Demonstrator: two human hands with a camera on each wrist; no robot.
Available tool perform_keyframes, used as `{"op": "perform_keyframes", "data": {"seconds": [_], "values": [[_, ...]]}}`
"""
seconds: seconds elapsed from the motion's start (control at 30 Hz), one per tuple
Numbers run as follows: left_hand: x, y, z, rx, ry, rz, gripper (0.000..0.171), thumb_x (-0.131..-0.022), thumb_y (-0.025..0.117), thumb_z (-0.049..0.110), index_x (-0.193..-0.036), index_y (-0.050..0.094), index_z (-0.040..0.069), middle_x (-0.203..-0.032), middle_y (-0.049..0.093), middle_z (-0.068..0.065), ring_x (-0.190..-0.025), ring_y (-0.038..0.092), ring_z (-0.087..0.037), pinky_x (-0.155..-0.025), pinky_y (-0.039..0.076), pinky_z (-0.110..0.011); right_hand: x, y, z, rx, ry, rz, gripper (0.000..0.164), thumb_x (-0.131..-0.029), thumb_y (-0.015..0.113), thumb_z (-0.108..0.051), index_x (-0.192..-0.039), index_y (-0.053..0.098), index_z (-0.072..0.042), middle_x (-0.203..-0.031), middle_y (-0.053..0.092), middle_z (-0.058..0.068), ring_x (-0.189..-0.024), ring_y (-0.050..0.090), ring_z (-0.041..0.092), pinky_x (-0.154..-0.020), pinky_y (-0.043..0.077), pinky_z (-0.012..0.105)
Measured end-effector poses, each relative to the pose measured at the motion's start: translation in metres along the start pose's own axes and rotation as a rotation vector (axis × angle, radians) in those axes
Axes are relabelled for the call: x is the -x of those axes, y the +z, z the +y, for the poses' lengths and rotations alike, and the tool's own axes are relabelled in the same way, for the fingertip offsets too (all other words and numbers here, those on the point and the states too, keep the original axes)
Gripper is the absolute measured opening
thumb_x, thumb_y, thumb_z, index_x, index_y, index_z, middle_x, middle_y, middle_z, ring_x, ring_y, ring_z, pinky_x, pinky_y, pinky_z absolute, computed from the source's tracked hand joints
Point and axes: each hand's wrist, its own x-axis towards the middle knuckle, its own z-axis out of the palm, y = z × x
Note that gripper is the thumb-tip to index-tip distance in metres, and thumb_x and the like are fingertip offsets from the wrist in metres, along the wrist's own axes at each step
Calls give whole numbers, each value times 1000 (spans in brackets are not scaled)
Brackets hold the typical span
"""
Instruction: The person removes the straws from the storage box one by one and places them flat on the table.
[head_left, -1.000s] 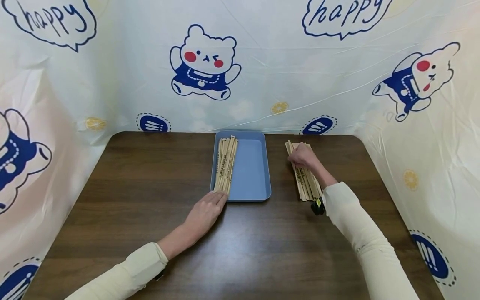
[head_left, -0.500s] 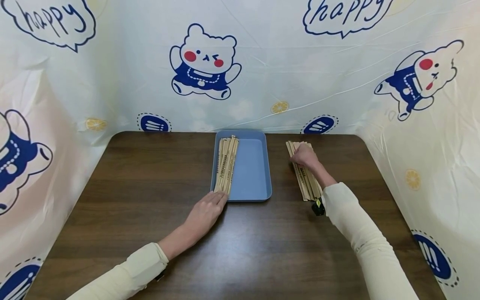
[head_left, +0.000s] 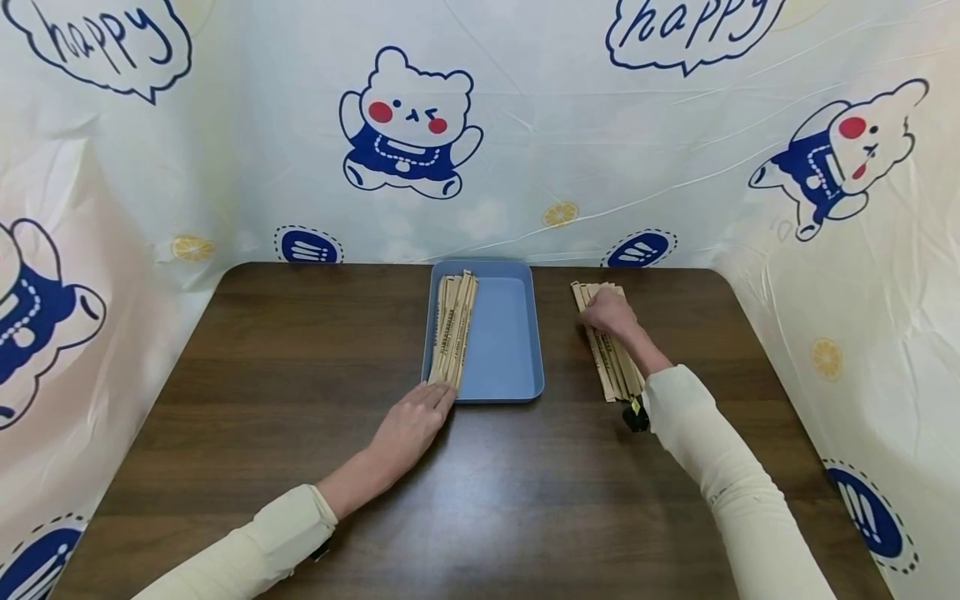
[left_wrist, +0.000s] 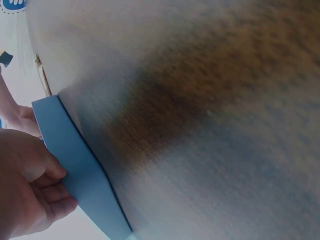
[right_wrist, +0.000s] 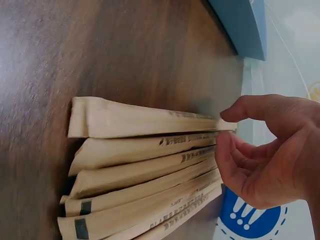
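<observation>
In the head view, several chopsticks in printed paper sleeves (head_left: pixel 452 329) lie lengthwise along the left side of a blue tray (head_left: pixel 504 333). My left hand (head_left: pixel 411 421) holds the tray at its near-left corner, fingers over the rim by the sleeve ends; the left wrist view shows curled fingertips against the outer wall. Right of the tray, more sleeved chopsticks (right_wrist: pixel 145 147) lie side by side on the table. My right hand (head_left: pixel 609 312) is at their far end. Its thumb and forefinger pinch the end of the leftmost sleeve, seen in the right wrist view.
Both bundles and the tray are on a dark wooden table (head_left: pixel 315 350) with rounded far corners. A printed cloth (head_left: pixel 525 125) hangs behind it and along both sides. The right half of the tray shows bare blue floor.
The right hand has shifted very slightly at the far end of the sleeves. The left hand, tray and both bundles look otherwise unchanged.
</observation>
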Motion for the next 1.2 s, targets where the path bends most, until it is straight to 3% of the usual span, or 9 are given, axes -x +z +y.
{"op": "perform_keyframes", "data": {"seconds": [0.07, 0.17, 0.23, 0.3, 0.43, 0.57, 0.87, 1.2], "values": [[0, 0, 0, 0, 1, -2, 36, -79, 66, -7, -114, 61, -2, -114, 60, -16, -108, 55, -28, -94, 43, -38, 1, -1, -4, -66, 3, 7, 33, -80, 55, -12, -53, 37, -13, -44, 34, -5, -37, 34, 9, -36, 26, 23], [0, 1, 0, 0, 4, 0, 36, -79, 65, -7, -114, 61, -3, -115, 60, -17, -109, 55, -28, -94, 43, -39, 2, -2, -13, -235, 9, -1, 28, -83, 53, -10, -60, 37, -10, -49, 38, -2, -42, 41, 13, -44, 46, 29], [0, 0, 0, 1, 6, 1, 35, -79, 65, -7, -114, 61, -3, -115, 60, -17, -109, 55, -28, -94, 43, -39, 4, -3, -21, -358, 33, -25, 19, -85, 54, -9, -70, 44, -6, -61, 45, 3, -56, 53, 21, -59, 55, 36], [0, 0, 0, 5, 10, 8, 36, -79, 66, -7, -114, 61, -3, -114, 60, -17, -108, 56, -28, -94, 43, -39, 4, -4, -30, -460, 47, -47, 9, -86, 56, -9, -85, 51, -1, -79, 52, 9, -76, 60, 29, -72, 54, 41], [-1, 0, -1, 22, 17, 34, 35, -77, 66, -8, -112, 61, -4, -112, 61, -18, -106, 57, -28, -93, 44, -40, 6, -2, -48, -582, 63, -87, 35, -87, 56, -7, -118, 46, 5, -108, 52, 20, -101, 56, 40, -73, 54, 39], [0, 1, -1, 22, 22, 56, 35, -76, 67, -8, -110, 62, -5, -110, 62, -18, -104, 58, -28, -92, 45, -40, 6, 4, -67, -617, 38, -105, 41, -87, 57, -7, -123, 45, 7, -110, 56, 26, -98, 58, 40, -71, 55, 38], [0, 0, -3, 31, 16, 43, 35, -76, 66, -9, -111, 61, -5, -111, 61, -18, -105, 57, -30, -92, 44, -41, 8, 32, -105, -617, -26, -106, 39, -84, 59, -4, -121, 49, 6, -102, 60, 25, -92, 62, 38, -69, 55, 40], [1, 0, -2, 31, 9, 30, 37, -76, 67, -9, -112, 61, -5, -113, 60, -18, -106, 57, -29, -92, 44, -40, 3, 72, -118, -567, -35, -133, 39, -83, 59, -6, -118, 49, 7, -88, 63, 21, -80, 66, 33, -66, 55, 38]]}}
